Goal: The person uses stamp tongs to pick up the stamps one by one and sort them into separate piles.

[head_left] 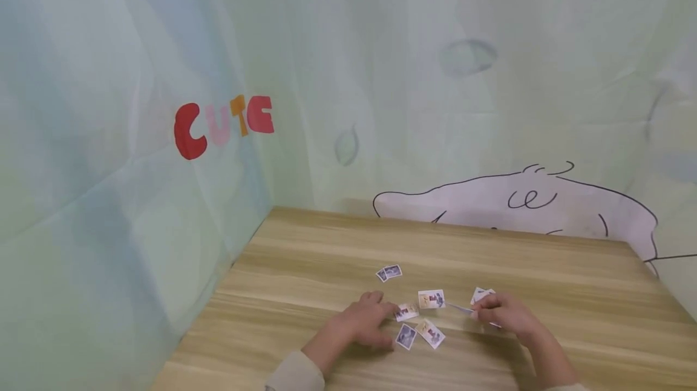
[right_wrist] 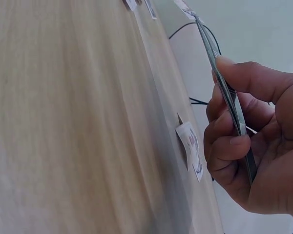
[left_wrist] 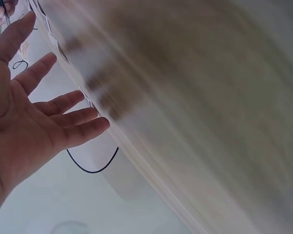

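My right hand [head_left: 506, 315] holds slim metal tweezers [right_wrist: 229, 100] between thumb and curled fingers. At their tips is a small stamp-like paper [head_left: 431, 299], which the right wrist view shows raised off the table. My left hand [head_left: 366, 323] is low over the table, palm down, its fingers spread and holding nothing. Its index finger reaches the edge of a second printed paper [head_left: 406, 312]; whether it touches cannot be told. A dark-pictured paper [head_left: 406, 337] and a colourful one [head_left: 432, 334] lie in front, their corners close together.
Two overlapping papers [head_left: 392, 271] lie farther back on the wooden table [head_left: 305, 246]. More papers [head_left: 481, 295] lie beside and partly behind my right hand. A printed fabric backdrop [head_left: 348, 88] stands along the table's left and far edges.
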`<control>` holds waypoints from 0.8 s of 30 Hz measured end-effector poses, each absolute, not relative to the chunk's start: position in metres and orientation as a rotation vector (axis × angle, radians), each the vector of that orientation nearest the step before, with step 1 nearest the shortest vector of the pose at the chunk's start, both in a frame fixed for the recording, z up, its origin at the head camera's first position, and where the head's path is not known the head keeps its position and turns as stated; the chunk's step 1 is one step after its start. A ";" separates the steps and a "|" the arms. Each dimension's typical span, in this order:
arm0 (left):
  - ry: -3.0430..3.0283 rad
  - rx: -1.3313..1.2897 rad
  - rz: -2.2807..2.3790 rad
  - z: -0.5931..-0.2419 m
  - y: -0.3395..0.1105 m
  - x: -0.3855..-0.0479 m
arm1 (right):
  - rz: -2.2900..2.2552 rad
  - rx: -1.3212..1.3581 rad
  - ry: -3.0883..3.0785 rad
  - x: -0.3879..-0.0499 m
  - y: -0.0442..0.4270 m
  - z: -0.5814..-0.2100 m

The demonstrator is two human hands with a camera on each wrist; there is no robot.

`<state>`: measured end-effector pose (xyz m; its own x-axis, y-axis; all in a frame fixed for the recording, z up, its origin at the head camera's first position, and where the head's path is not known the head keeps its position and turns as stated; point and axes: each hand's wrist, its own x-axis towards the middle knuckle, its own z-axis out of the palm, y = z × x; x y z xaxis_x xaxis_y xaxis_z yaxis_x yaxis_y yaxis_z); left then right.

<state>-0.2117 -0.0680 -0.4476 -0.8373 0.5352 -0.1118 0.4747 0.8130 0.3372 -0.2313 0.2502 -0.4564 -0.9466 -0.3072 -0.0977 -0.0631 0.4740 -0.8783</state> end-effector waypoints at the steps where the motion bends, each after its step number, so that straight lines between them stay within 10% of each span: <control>1: 2.791 0.784 0.442 -0.447 -0.068 -0.211 | -1.474 -0.311 2.466 -0.231 0.252 -0.457; 24: 2.792 0.814 0.407 -0.448 -0.068 -0.211 | -1.524 -0.204 2.479 -0.222 0.274 -0.457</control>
